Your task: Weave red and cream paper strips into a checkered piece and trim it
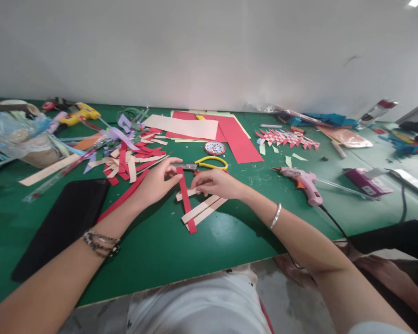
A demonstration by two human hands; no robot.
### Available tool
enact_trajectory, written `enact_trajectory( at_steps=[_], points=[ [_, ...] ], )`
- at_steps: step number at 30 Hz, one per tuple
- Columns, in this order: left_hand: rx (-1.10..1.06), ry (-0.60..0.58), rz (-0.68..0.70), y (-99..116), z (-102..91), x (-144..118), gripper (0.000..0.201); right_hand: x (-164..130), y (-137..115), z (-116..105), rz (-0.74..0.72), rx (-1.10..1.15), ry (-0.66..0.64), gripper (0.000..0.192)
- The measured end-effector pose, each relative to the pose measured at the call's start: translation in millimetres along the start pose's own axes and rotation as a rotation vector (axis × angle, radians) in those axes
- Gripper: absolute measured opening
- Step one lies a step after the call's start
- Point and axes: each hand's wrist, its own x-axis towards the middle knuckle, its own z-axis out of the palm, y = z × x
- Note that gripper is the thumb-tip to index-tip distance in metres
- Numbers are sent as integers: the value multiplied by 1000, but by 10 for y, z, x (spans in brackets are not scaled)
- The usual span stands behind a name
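My left hand (160, 178) has its thumb at the upper end of a red paper strip (186, 200), with the fingers bent around that end. The strip slants down across several beige paper strips (204, 208) on the table. Fingertips of my right hand (216, 182) pinch a short beige strip (179, 196), whose left end shows by the red strip. Right behind my hands lie scissors with yellow handles (214, 160), partly hidden. A pile of red and beige strips (128, 162) is beside my left hand.
A black tablet-like slab (64, 222) lies at left. On the right are a pink glue gun (304, 181) with its cord and a purple box (367, 181). Red sheets (242, 144), a round patterned disc (215, 148) and a woven checkered piece (289, 138) lie farther back. Another person's hand (379, 269) shows lower right.
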Motion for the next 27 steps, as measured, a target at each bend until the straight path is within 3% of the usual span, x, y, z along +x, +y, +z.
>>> enact_trajectory(
  at_steps=[6, 15, 23, 27],
  points=[
    [25, 10, -9, -24, -34, 1, 47, -31, -36, -48, 28, -54, -116, 17],
    [60, 32, -48, -37, -104, 8, 51, -27, -31, -111, -119, -339, -164, 17],
    [112, -85, -12, 0, -146, -11, 50, -35, -44, -101, -171, -438, -154, 15],
    [177, -150, 5, -36, -155, -16, 50, -50, -79, -116, -180, -368, -159, 19]
  ],
)
